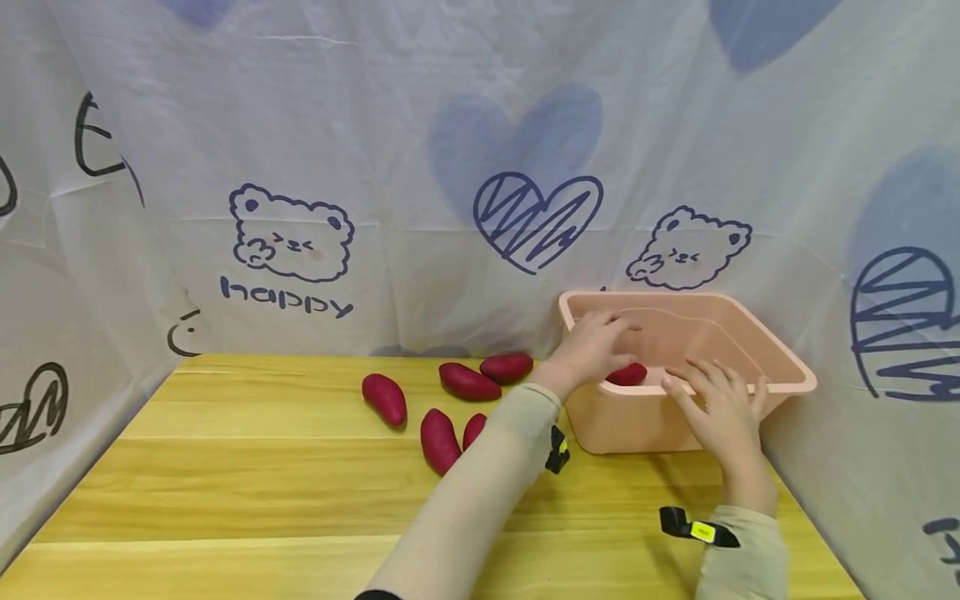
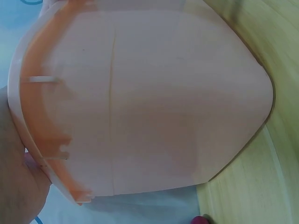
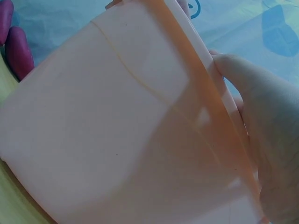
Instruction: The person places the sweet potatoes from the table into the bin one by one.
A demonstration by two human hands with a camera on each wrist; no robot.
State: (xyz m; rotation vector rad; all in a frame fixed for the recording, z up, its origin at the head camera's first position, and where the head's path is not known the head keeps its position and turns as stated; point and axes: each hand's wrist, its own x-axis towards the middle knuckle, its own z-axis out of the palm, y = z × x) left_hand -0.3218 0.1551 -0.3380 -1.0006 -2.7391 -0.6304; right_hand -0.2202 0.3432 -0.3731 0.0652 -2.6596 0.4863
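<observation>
A pink plastic basin [image 1: 637,425] stands at the right of the table, against the cloth. Inside it, by its left end, lies a red sweet potato [image 1: 627,375]. My left hand [image 1: 588,346] reaches over the basin's left rim, its fingers loosely bent above and beside that sweet potato. Over the near rim, my right hand [image 1: 720,408] has its fingers spread and holds nothing. The wrist views mostly show the basin's outer wall [image 2: 154,102], with the left hand [image 2: 21,172] and right hand [image 3: 266,112] at the rim.
Several red sweet potatoes [image 1: 385,400] lie on the wooden table [image 1: 225,475] left of the basin, one partly hidden by the left forearm. Printed white cloth [image 1: 405,250] hangs behind the table and at both sides.
</observation>
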